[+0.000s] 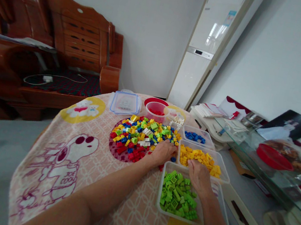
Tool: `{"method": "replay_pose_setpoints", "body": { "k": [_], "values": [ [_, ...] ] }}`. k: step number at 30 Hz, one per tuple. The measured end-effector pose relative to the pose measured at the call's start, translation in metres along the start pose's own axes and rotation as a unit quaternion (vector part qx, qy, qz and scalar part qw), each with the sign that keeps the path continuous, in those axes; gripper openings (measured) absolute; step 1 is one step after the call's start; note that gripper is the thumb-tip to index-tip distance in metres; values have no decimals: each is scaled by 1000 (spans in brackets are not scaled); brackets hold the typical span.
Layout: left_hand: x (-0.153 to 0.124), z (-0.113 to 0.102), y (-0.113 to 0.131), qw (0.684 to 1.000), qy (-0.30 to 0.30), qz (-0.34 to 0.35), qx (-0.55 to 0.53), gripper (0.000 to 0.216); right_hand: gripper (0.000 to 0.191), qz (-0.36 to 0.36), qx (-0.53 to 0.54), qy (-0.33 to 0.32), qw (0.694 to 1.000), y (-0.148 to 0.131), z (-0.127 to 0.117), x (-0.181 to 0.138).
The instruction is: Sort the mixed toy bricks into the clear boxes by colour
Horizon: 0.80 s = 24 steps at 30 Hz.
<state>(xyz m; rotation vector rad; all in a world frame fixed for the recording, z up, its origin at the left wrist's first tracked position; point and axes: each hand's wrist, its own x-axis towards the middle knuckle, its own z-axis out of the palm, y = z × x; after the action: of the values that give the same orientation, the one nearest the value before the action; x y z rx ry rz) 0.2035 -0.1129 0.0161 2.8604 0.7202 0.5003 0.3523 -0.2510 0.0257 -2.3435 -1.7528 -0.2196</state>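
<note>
My left hand rests at the right edge of a mixed heap of toy building bricks, its fingers curled downward; whatever they grip is hidden. My right hand is over the shared edge of two clear plastic boxes, fingertips drawn together near the yellow bricks. I cannot make out anything in that pinch. Green bricks fill part of the nearer box, beneath my right wrist. Blue bricks lie in a smaller box behind the yellow ones.
Red pieces sit in a round clear tub at the back, beside white bricks. A blue-edged lid lies at the back left on the patterned tablecloth. To the right stands a cluttered glass shelf.
</note>
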Motion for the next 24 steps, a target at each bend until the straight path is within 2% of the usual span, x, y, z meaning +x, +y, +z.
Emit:
{"method": "replay_pose_setpoints", "body": {
  "k": [8,11,15,20,24],
  "values": [
    [-3,1,-2,998,20,3,-56,13,37,1,1,-6,1000,-1,-2,0],
    [-4,0,-3,991,61,-33,-111,14,37,-3,4,-7,1000,-1,-3,0],
    [-4,-3,-5,962,130,-83,-224,17,37,-5,5,-5,1000,0,-2,0],
    [-2,-1,2,920,153,-43,-357,19,38,5,1,-12,1000,0,-1,1],
    [0,1,9,907,138,-5,-398,23,38,3,-4,-8,1000,1,0,2]
  ]
}}
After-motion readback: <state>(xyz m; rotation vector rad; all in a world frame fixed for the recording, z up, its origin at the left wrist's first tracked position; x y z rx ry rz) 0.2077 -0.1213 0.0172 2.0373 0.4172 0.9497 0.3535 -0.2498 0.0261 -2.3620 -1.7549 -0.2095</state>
